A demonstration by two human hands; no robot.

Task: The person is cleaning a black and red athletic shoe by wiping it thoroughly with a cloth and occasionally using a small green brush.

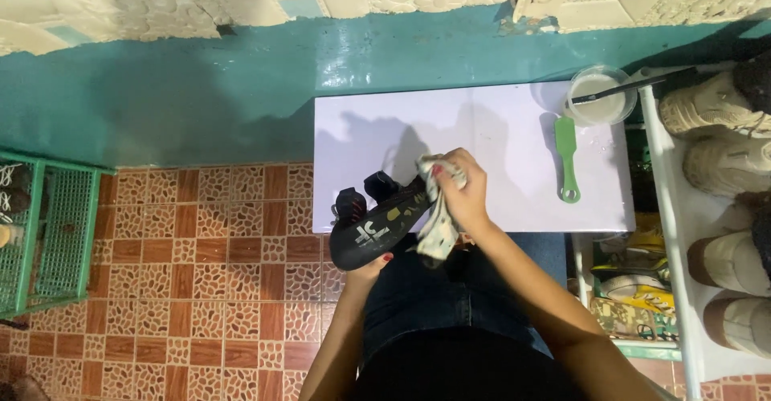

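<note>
The left hand (371, 268) is gripping a black shoe (379, 223) from below — only the fingertips with red nails are showing under the sole, the rest being hidden by the shoe itself. The shoe is lying on its side with the sole turned up, hanging over the near edge of the white counter (498, 140). The right hand (463, 186) is closing around a crumpled pale cloth (438, 220) and pressing it against the shoe's heel end; the cloth is trailing down past the counter's edge over the person's dark lap.

Farther right on the counter, well apart from the hands, a green brush (568, 158) is lying with its handle toward the person, and behind it a clear bowl (601, 96) of whitish liquid is standing near the far corner with a dark-handled tool resting across its rim. Just beside the counter on the right, a white rack (673, 208) is holding several pale shoes (715, 108). A green wire shelf (48, 232) is standing well off on the left, on the brown patterned tile floor (209, 289).
</note>
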